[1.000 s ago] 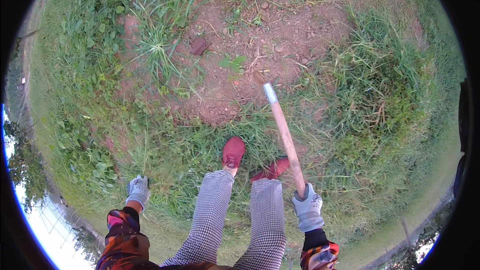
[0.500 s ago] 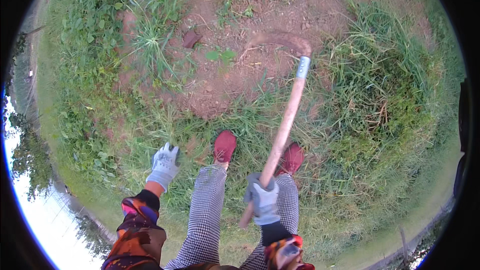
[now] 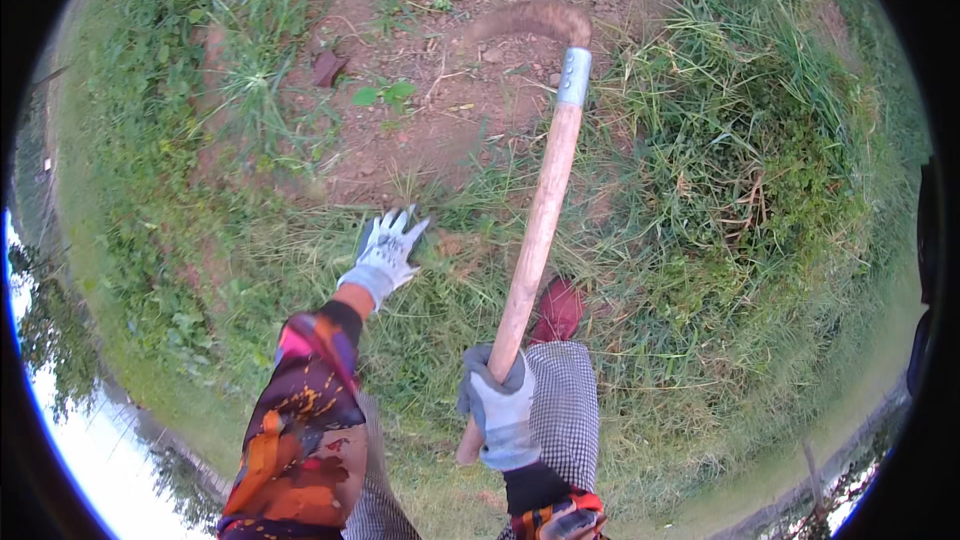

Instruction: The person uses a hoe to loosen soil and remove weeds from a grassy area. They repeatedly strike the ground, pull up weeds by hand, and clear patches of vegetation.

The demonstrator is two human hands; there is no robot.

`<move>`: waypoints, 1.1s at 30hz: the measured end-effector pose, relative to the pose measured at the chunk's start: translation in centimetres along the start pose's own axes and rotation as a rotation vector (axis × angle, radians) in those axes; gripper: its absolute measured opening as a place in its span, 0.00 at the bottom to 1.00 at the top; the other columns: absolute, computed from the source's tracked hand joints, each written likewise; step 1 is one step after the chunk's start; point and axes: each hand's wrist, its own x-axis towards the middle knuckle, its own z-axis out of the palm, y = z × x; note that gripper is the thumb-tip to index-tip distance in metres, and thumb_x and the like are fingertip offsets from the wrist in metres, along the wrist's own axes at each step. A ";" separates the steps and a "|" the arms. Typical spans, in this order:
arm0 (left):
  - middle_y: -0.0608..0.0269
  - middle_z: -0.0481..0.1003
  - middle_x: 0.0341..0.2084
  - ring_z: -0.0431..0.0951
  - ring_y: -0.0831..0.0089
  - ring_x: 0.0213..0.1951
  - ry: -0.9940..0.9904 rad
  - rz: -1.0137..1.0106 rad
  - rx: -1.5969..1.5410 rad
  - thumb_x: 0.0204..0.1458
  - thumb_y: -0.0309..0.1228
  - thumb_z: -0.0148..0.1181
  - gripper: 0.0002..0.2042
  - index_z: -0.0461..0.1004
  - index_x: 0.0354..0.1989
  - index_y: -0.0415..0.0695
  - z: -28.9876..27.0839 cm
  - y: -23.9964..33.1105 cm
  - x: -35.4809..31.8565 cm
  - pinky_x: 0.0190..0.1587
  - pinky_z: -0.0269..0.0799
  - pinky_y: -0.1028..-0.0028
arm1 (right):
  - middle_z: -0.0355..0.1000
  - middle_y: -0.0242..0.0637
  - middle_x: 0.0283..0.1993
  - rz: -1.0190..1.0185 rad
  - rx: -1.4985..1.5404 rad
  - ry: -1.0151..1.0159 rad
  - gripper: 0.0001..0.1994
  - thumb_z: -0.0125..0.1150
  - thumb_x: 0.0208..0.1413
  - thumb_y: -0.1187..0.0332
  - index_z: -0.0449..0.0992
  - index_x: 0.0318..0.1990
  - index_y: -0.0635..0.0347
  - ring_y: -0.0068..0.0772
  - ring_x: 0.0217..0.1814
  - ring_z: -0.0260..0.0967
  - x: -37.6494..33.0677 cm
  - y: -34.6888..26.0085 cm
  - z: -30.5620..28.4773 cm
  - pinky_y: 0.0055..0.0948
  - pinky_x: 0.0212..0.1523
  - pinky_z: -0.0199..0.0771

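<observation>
A long-handled sickle (image 3: 545, 190) is in my right hand (image 3: 500, 400), whose gloved fingers wrap round the lower part of the wooden handle. A metal collar joins the handle to a curved brown blade (image 3: 540, 18), which hangs over bare soil with its tip bent to the left. My left hand (image 3: 388, 250), in a white and grey glove, is spread over the grass at the near edge of the soil patch. Nothing is in its fingers. Whether it touches the grass I cannot tell.
A heap of cut grass (image 3: 745, 160) lies to the right. Leafy weeds (image 3: 150, 130) grow on the left. A small green seedling (image 3: 385, 95) and a dark red-brown piece (image 3: 328, 68) are on the soil. One red shoe (image 3: 558, 310) shows beyond my right hand.
My left hand has moved right and forward, its fingers spreading. The sickle, still in my right hand, has shifted left and slightly forward. My left shoe is now out of sight behind my left arm.
</observation>
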 end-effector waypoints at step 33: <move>0.56 0.75 0.36 0.75 0.66 0.41 -0.438 -0.340 -0.041 0.42 0.35 0.52 0.10 0.76 0.30 0.45 15.9 -3.9 -12.1 0.40 0.67 0.66 | 0.64 0.34 0.20 -0.125 -0.073 0.009 0.08 0.51 0.45 0.78 0.67 0.35 0.69 0.24 0.12 0.60 -1.8 2.6 0.0 0.20 0.11 0.60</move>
